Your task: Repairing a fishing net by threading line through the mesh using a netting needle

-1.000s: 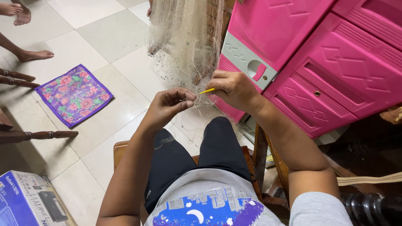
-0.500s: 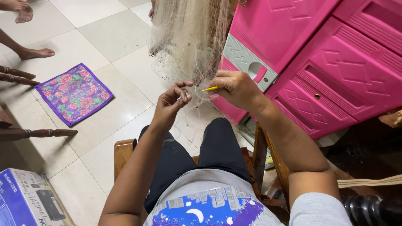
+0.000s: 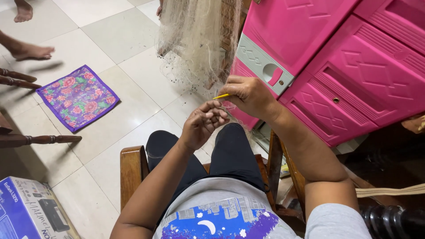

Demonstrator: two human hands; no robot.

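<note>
A pale, fine fishing net (image 3: pixel 201 40) hangs in a bunch ahead of me, reaching down toward my hands. My right hand (image 3: pixel 250 95) is closed around a thin yellow needle (image 3: pixel 221 96), whose tip sticks out to the left. My left hand (image 3: pixel 204 124) sits just below it, fingers curled and pinched together on fine net strands that are hard to make out. I am seated on a wooden chair (image 3: pixel 132 168), with dark trousers over my knees.
A pink plastic cabinet (image 3: pixel 336 57) with drawers stands close on the right. A purple flowered cloth (image 3: pixel 78 97) lies on the tiled floor at left. Another person's bare feet (image 3: pixel 32 51) are at the far left. A printer box (image 3: pixel 31 212) sits bottom left, beside dark wooden chair legs (image 3: pixel 40 140).
My left hand has pulled back from the net toward me and curled its fingers. The right hand with the yellow needle has stayed almost in place.
</note>
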